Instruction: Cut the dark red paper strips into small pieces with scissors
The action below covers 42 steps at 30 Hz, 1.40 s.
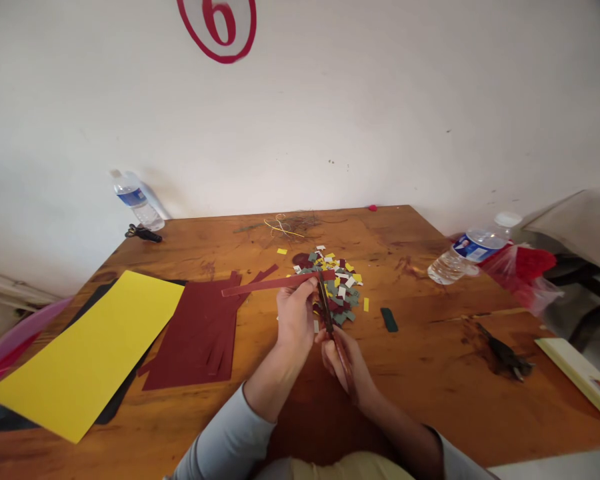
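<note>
The right hand (343, 360) is gripping scissors (329, 313), blades pointing far. Just left, the left hand (295, 317) is pinching a maroon paper strip (275, 284) that is stretching leftward over the wooden table (420, 313). Beyond lies a pile of paper bits (337, 283); left, maroon strips (200, 330) and a yellow sheet (90, 350).

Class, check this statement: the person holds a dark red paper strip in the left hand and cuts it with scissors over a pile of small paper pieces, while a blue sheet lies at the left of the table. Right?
Not quite. The head view shows the sheet is yellow, not blue. The rest holds: left hand holds the dark red strip, right hand works the scissors over the pile of paper pieces.
</note>
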Available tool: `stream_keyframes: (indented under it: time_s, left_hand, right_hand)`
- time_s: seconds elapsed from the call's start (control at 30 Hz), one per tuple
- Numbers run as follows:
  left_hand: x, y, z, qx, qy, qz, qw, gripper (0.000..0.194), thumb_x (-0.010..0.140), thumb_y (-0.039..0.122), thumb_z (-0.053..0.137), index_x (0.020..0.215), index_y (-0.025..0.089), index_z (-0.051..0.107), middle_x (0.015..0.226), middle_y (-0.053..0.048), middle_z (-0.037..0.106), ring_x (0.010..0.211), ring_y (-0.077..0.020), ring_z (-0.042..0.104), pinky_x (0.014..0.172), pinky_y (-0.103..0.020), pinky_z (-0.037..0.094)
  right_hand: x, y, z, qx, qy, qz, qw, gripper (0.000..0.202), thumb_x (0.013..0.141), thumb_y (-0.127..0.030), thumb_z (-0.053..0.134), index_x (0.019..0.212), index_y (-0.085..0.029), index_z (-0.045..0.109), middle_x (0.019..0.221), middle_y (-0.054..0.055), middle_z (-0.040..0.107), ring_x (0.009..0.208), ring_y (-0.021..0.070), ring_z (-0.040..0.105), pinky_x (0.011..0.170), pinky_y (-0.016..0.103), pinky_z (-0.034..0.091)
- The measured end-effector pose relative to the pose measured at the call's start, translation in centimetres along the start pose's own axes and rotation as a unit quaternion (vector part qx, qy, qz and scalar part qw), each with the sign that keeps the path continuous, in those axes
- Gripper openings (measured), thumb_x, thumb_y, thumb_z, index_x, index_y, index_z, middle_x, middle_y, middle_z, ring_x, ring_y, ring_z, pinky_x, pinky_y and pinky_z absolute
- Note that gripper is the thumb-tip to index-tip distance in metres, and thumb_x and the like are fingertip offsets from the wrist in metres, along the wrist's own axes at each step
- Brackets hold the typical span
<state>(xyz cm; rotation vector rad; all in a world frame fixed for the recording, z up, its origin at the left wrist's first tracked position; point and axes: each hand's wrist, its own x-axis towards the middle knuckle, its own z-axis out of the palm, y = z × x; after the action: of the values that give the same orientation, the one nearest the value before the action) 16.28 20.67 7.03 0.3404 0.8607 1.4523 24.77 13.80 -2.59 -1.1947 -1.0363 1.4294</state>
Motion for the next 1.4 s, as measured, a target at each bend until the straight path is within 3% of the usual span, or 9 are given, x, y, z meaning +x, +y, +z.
stream_keyframes:
  time_s: [0.33, 0.57, 0.73, 1.13, 1.4]
  left_hand:
    - [0.2, -0.5, -0.3, -0.011, -0.019, 0.016, 1.000, 0.024, 0.058, 0.022, 0.086, 0.058, 0.017, 0.062, 0.054, 0.003, 0.059, 0.047, -0.0080, 0.052, 0.053, -0.022, 0.042]
    - [0.5, 0.0, -0.3, -0.029, 0.026, 0.029, 0.999, 0.025, 0.061, 0.021, 0.084, 0.057, 0.018, 0.060, 0.055, 0.002, 0.061, 0.049, -0.0090, 0.055, 0.054, -0.022, 0.044]
    - [0.6, 0.1, -0.5, -0.031, 0.028, 0.043, 0.998, 0.022, 0.060, 0.019, 0.083, 0.059, 0.018, 0.061, 0.054, 0.002, 0.061, 0.048, -0.0094, 0.056, 0.053, -0.022, 0.044]
    - [0.6, 0.6, -0.6, -0.025, 0.039, 0.027, 0.999, 0.023, 0.062, 0.017, 0.085, 0.063, 0.017, 0.061, 0.057, 0.002, 0.063, 0.052, -0.0108, 0.062, 0.056, -0.023, 0.048]
    - [0.6, 0.6, -0.6, -0.049, 0.036, 0.047, 0.997, 0.025, 0.062, 0.017, 0.086, 0.061, 0.017, 0.061, 0.058, 0.001, 0.064, 0.056, -0.0110, 0.062, 0.059, -0.023, 0.049]
  right_hand:
    - [-0.2, -0.7, 0.3, 0.015, 0.022, 0.037, 0.999, 0.045, 0.075, -0.064, 0.077, 0.075, -0.025, 0.055, 0.048, -0.013, 0.030, 0.042, 0.0084, 0.025, 0.042, 0.026, 0.020]
    - [-0.5, -1.4, 0.4, 0.025, 0.035, 0.037, 0.998, 0.057, 0.071, -0.077, 0.077, 0.074, -0.025, 0.053, 0.048, -0.013, 0.031, 0.044, 0.0080, 0.026, 0.043, 0.024, 0.022]
    - [-0.4, -1.5, 0.4, 0.034, 0.047, 0.030, 0.998, 0.060, 0.069, -0.079, 0.078, 0.074, -0.026, 0.053, 0.048, -0.013, 0.031, 0.044, 0.0082, 0.025, 0.042, 0.024, 0.023]
    - [-0.4, -0.4, -0.3, 0.024, 0.034, 0.024, 0.999, 0.054, 0.077, -0.073, 0.077, 0.073, -0.027, 0.049, 0.049, -0.013, 0.025, 0.044, 0.0085, 0.020, 0.040, 0.025, 0.016]
    - [-0.2, -0.3, 0.0, 0.012, 0.022, -0.002, 1.000, 0.053, 0.081, -0.076, 0.071, 0.077, -0.025, 0.054, 0.049, -0.011, 0.031, 0.042, 0.0096, 0.026, 0.042, 0.025, 0.021]
